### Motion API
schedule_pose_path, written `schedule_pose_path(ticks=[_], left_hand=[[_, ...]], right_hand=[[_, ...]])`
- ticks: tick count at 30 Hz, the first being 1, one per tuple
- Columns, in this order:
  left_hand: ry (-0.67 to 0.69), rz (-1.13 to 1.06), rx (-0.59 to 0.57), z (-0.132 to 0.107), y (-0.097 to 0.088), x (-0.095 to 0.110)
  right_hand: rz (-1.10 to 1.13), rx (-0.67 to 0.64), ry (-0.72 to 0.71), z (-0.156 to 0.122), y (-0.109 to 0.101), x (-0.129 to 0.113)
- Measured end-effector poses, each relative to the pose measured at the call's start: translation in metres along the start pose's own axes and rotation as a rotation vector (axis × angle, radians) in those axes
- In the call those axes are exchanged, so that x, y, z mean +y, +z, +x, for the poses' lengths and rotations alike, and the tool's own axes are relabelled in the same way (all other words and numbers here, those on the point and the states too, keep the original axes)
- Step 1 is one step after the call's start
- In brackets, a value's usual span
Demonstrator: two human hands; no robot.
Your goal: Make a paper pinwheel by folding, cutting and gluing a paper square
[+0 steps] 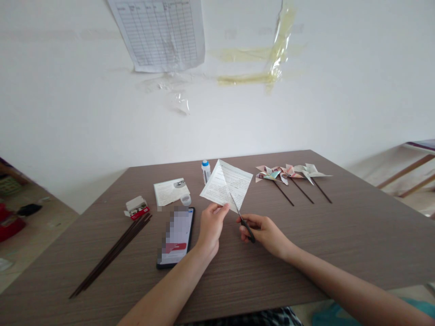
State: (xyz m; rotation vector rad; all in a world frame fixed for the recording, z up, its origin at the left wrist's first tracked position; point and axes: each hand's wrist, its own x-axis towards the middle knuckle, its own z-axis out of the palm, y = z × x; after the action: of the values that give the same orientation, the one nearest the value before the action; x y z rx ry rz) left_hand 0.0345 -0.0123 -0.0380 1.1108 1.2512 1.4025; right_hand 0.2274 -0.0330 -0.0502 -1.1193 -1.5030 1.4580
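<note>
Left hand (211, 224) pinches the printed paper square (231, 183) by its lower edge, above the worktop (272, 280); right hand (261, 231) is curled around the scissors (250, 233), blades (235, 203) at the paper. From here, corner cutting appears underway; next move calls for steady blades along the crease (224, 175)
</note>
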Motion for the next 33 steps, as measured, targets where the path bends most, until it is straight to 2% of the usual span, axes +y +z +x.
schedule_pose_path(ticks=[9, 15, 24, 29, 33], left_hand=[[-0.001, -0.022, 0.013, -0.001, 0.001, 0.002], [0.001, -0.023, 0.048, 0.001, 0.0, 0.004], [0.015, 0.026, 0.108, 0.009, -0.009, 0.005], [0.002, 0.043, 0.12, 0.011, -0.01, 0.006], [-0.005, 0.033, 0.111, 0.011, -0.009, 0.006]], right_hand=[[0.015, -0.013, 0.015, 0.002, 0.0, 0.007], [0.037, -0.071, 0.021, 0.003, -0.001, 0.008], [-0.081, -0.046, -0.024, -0.002, -0.014, 0.0], [-0.189, 0.138, -0.13, 0.001, -0.027, -0.001], [-0.371, 0.437, -0.257, 0.012, -0.04, 0.008]])
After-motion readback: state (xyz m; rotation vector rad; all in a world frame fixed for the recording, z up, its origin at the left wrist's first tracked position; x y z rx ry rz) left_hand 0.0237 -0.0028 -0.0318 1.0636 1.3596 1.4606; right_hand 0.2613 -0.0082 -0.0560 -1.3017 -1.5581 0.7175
